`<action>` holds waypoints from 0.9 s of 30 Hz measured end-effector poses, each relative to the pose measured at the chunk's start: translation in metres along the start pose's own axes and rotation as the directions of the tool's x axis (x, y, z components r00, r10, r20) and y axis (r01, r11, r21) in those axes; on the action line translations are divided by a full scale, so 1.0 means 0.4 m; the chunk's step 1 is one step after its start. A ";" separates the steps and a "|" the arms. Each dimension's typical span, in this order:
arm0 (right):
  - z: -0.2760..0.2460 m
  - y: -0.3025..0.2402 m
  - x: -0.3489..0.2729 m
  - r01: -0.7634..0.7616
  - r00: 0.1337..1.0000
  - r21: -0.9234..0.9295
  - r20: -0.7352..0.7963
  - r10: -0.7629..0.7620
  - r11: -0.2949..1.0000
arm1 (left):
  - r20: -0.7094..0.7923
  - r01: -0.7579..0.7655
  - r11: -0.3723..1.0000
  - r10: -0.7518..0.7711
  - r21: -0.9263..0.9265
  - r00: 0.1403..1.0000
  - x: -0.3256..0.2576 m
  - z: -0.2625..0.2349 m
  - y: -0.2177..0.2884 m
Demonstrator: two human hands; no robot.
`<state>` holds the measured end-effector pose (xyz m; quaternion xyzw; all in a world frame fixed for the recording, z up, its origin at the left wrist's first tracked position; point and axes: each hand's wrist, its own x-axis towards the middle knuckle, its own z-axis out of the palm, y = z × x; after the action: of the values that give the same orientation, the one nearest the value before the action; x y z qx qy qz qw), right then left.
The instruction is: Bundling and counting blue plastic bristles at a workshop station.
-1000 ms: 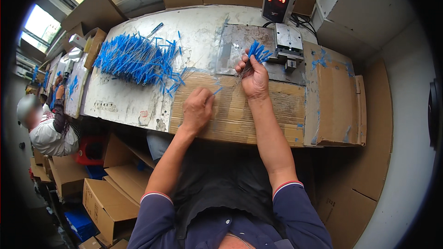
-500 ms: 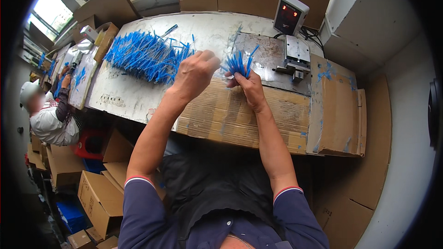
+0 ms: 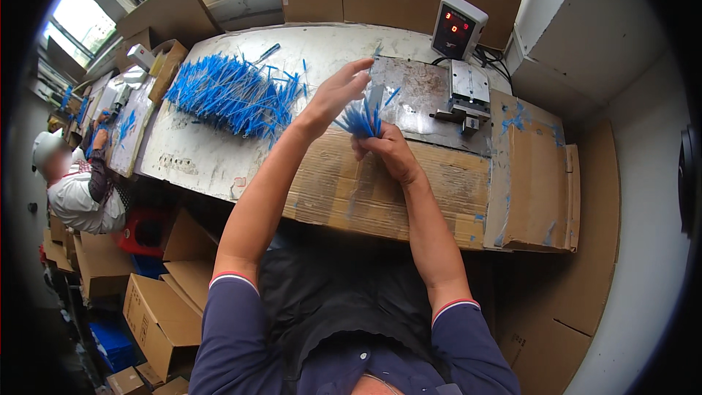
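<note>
right hand (image 3: 391, 155): fist closed round the lower ends of a bunch of blue strips (image 3: 362, 118), held above the cardboard-covered bench edge (image 3: 380, 190).
left hand (image 3: 338, 93): fingers spread and loose, tips just by the fanned tops of the bunch, gripping nothing.
handling: strips look thin, light and bendy; they splay easily, so grip low and tight, near the base.
nearby: large pile of blue strips (image 3: 230, 95) on the white table (image 3: 190, 157), well to the left.

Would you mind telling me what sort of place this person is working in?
Most likely a small factory or assembly workshop: a worn workbench bears a pile of blue strips, a small bench machine with a digital counter sits behind, and cardboard boxes stand on the floor.
</note>
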<state>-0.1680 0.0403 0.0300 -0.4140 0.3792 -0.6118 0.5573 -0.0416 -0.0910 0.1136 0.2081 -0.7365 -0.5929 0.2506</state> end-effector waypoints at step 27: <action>0.004 0.036 -0.003 0.030 0.997 0.005 -0.078 -0.029 1.000 | 0.034 -0.290 0.848 0.308 0.444 0.951 -0.088 0.106 0.064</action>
<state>-0.1611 0.0403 0.0174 -0.3935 0.3925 -0.6369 0.5343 -0.0402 -0.0318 0.1270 0.1539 -0.8703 -0.3591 0.2999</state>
